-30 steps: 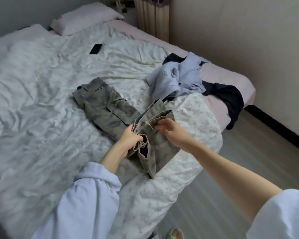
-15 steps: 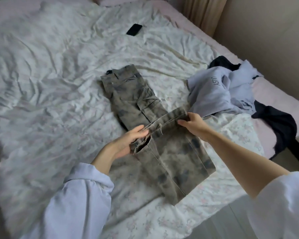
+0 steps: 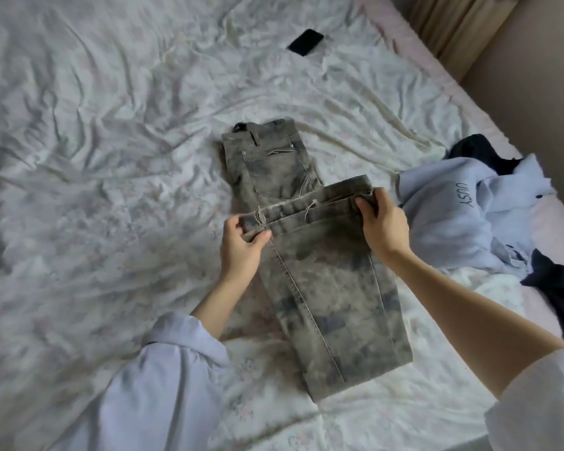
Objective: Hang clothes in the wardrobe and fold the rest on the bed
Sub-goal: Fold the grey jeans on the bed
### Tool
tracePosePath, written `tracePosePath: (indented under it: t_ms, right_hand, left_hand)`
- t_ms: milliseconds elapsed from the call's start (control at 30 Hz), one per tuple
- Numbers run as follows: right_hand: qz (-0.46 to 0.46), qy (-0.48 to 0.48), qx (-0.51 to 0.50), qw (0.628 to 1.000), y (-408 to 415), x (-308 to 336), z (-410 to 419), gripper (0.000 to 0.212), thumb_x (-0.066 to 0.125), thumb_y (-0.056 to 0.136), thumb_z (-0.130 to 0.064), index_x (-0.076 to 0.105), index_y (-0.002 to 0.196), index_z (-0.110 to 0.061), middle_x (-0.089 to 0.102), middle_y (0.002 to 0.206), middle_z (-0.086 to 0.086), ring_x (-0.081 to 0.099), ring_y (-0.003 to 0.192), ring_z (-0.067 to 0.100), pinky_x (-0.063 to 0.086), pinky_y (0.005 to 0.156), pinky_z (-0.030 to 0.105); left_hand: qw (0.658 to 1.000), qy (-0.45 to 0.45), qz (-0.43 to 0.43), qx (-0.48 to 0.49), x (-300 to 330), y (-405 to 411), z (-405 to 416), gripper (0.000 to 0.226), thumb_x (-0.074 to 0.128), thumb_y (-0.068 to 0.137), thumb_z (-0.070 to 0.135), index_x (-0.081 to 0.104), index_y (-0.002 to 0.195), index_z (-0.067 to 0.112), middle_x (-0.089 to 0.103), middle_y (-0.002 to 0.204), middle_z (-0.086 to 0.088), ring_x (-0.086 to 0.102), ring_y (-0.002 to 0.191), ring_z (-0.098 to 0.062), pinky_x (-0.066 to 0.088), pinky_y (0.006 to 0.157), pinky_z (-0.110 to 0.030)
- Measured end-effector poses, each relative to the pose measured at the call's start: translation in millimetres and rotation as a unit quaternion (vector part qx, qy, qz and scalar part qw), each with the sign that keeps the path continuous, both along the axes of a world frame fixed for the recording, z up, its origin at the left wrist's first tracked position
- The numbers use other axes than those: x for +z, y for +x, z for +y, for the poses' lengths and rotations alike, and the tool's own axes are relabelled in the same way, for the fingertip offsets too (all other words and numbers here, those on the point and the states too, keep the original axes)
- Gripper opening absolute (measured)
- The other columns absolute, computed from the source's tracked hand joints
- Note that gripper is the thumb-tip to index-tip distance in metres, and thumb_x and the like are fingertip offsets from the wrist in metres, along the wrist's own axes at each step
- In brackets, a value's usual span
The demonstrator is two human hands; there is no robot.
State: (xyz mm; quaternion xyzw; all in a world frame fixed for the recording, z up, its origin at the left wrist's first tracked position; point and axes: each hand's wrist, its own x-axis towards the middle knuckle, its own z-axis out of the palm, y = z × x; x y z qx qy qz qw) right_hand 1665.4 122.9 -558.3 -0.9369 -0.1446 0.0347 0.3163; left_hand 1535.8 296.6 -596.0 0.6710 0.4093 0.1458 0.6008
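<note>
Dark garment [image 3: 557, 288] partly under pale sweatshirt [image 3: 463, 222]

Our left hand [image 3: 241, 247]: fingers curled, pinching, aimed at 1 o'clock | our right hand [image 3: 383, 221]: pinching, forearm from 4 o'clock

Black phone [image 3: 305, 42], beige curtain [image 3: 450, 24]
</note>
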Motion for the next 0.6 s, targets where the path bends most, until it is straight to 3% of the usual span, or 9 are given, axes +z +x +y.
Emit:
tracePosePath:
  t_ms: [133, 233, 433, 500, 600]
  right_hand:
    - [0.016, 0.057, 0.02, 0.998, 55.7, 6.8, 62.7, 0.023, 0.045, 0.097, -0.03, 0.048, 0.092, -0.008, 0.063, 0.089, 0.014, 0.055, 0.083, 0.036, 0.036, 0.063, 0.036]
    - [0.041, 0.082, 0.029, 0.995, 100.6, -1.2, 102.4, 0.018, 0.045, 0.097, -0.031, 0.048, 0.091, -0.015, 0.062, 0.09, 0.01, 0.056, 0.085, 0.032, 0.041, 0.065, 0.038]
    - [0.046, 0.127, 0.014, 0.991, 182.5, -20.1, 174.7, 0.024, 0.044, 0.097, -0.03, 0.053, 0.104, -0.008, 0.058, 0.088, 0.0, 0.058, 0.089, 0.026, 0.044, 0.071, 0.037]
    - [0.057, 0.106, 0.02, 0.993, 201.2, -30.7, 192.2, 0.029, 0.043, 0.097, -0.032, 0.05, 0.114, -0.01, 0.061, 0.1, 0.004, 0.058, 0.097, 0.028, 0.045, 0.074, 0.037]
    - [0.095, 0.037, 0.025, 0.995, 211.5, -52.5, 197.8, 0.049, 0.045, 0.097, -0.03, 0.029, 0.14, -0.016, 0.045, 0.136, 0.009, 0.047, 0.121, 0.027, 0.043, 0.093, 0.042]
  left_hand:
    - [0.996, 0.022, -0.01, 0.087, 11.9, 54.9, 56.9, 0.048, 0.072, 0.079, 0.009, 0.05, 0.12, 0.001, 0.057, 0.101, -0.005, 0.058, 0.098, -0.019, 0.045, 0.09, -0.029]
    - [0.992, 0.036, -0.025, 0.12, 5.0, 95.8, 93.4, 0.041, 0.073, 0.078, 0.012, 0.055, 0.114, 0.005, 0.062, 0.105, -0.011, 0.06, 0.102, -0.026, 0.046, 0.088, -0.034]
    - [0.983, 0.093, -0.032, 0.154, -7.8, 181.2, 157.9, 0.038, 0.072, 0.078, 0.015, 0.057, 0.112, 0.009, 0.064, 0.107, -0.009, 0.06, 0.104, -0.027, 0.047, 0.092, -0.037]
    - [0.985, 0.1, -0.023, 0.141, -10.7, 199.5, 170.5, 0.044, 0.067, 0.085, 0.017, 0.051, 0.125, 0.008, 0.06, 0.111, -0.006, 0.057, 0.108, -0.023, 0.044, 0.094, -0.031]
    - [0.994, 0.057, 0.025, 0.085, -21.2, 206.4, 172.0, 0.065, 0.052, 0.094, 0.032, 0.019, 0.148, 0.015, 0.032, 0.147, -0.006, 0.035, 0.134, -0.019, 0.031, 0.107, -0.029]
